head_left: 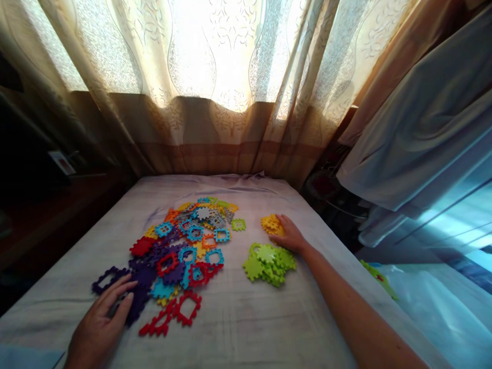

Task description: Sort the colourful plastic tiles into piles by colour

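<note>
My left hand (100, 320) is at the near left edge of a mixed heap of toothed plastic building tiles, its thumb and fingers apart. Its fingertips are over purple tiles (142, 279), and whether they press on them I cannot tell. My right hand (289, 234) reaches out to the far right, thumb and fingers around a small stack of yellow tiles (271, 224) on the sheet. Just nearer to me than that hand lies a pile of lime green tiles (269, 262). Red tiles (187, 307), some with square openings, lie at the heap's near side.
The tiles lie on a surface covered with a pale sheet (230, 328). Patterned curtains (215, 123) hang behind it. Light garments (415, 123) hang at the right, above a clear plastic bag (434, 312). A dark shelf (77, 200) stands at the left.
</note>
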Demonstrator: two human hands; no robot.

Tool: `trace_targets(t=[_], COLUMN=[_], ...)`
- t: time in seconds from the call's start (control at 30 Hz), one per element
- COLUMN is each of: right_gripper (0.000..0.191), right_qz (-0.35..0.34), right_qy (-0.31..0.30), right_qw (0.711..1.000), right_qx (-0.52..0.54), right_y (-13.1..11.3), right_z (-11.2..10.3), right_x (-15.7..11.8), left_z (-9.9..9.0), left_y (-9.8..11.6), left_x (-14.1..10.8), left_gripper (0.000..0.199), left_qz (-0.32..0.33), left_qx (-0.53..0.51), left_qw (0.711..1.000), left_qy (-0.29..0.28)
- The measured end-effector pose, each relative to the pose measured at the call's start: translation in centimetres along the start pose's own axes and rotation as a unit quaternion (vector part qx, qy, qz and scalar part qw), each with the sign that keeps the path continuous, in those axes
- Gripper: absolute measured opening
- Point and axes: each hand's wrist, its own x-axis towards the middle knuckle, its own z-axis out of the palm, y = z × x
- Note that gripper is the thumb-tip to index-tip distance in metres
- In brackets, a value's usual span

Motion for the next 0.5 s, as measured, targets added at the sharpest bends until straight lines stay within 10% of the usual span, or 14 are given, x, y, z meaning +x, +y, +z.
trace_targets(t=[0.5], right_gripper=[0.098], right_qz=[-0.052], right_qy=[-0.046], right_qw=[0.997], right_qx=[0.027], right_y=[2.6], right_z=[-0.2], right_x=[-0.3], left_z=[0.1], left_y=[-0.5], left_x=[0.1], left_gripper=[0.038], left_qz=[0.004], left_qx=[0.0], left_qw=[1.0], left_qy=[0.018])
